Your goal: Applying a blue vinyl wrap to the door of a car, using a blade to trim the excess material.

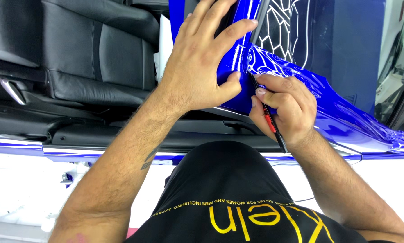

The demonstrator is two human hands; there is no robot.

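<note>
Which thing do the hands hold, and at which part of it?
The right hand grips a thin black and red knife around its middle, tip toward the blue film. The left hand holds nothing; it presses flat on the film.

Black leather car seat [98, 54], white floor [22, 198]

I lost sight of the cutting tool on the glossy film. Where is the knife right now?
In the head view, right of centre: the slim black-and-red knife is gripped in the right hand, tip against the blue body panel, just beside the left hand's thumb.
</note>
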